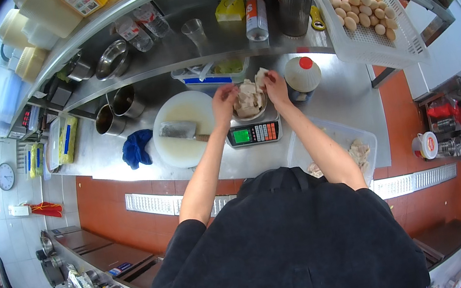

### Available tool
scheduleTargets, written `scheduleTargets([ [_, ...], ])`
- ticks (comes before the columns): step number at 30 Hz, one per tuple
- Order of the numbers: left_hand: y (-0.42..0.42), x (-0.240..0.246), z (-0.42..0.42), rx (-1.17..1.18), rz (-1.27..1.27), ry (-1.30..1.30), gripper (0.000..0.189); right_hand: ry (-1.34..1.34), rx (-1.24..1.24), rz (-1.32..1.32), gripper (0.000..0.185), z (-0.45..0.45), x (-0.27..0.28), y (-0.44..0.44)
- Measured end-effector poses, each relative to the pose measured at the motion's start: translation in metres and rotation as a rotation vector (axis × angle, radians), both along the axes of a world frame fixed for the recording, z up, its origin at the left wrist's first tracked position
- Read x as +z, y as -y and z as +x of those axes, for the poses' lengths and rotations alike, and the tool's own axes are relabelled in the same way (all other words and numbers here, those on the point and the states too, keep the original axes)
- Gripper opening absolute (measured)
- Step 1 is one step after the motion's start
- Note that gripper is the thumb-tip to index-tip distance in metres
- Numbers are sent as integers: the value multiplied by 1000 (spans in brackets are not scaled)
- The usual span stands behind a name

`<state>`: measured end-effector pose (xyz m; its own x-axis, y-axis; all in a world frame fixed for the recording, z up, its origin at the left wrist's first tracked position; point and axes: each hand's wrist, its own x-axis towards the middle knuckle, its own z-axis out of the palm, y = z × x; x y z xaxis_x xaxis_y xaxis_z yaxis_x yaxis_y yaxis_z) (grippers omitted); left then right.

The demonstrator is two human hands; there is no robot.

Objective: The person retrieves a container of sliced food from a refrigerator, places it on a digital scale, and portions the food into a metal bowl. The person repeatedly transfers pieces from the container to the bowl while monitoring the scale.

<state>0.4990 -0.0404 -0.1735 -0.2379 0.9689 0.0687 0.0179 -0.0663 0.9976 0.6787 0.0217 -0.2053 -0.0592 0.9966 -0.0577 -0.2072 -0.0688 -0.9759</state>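
A metal bowl (253,116) heaped with pale meat pieces (248,99) rests on a digital scale (254,134) with a lit green display. At the bowl's right edge my right hand (274,86) holds a pale piece of meat (261,77) between its fingertips. Over the left rim is my left hand (226,101), fingers bent beside the heap; whether they grip a piece is not plain. Left of the scale, a cleaver (178,130) lies on a round white cutting board (189,154). Under my right forearm, a clear plastic tray (368,135) holds more meat pieces (359,152).
A white jug with a red cap (302,74) stands right of the bowl. Left of the board are a crumpled blue cloth (137,148) and metal pots (109,120). A lidded container (210,75) sits behind; a shelf (216,54) overhangs, with an egg basket (370,44) at right.
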Motion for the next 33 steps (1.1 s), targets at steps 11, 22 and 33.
scheduleTargets([
  [11, -6, -1, -22, -338, -68, -281, 34, 304, 433, -59, 33, 127, 9, 48],
  [22, 53, 1, 37, -531, -295, -87, 33, 950, -35, -192, 47, 252, -139, 159],
  [33, 96, -41, 76, -659, -428, -77, 32, 1386, -354, -78, 41, 149, -139, 155],
])
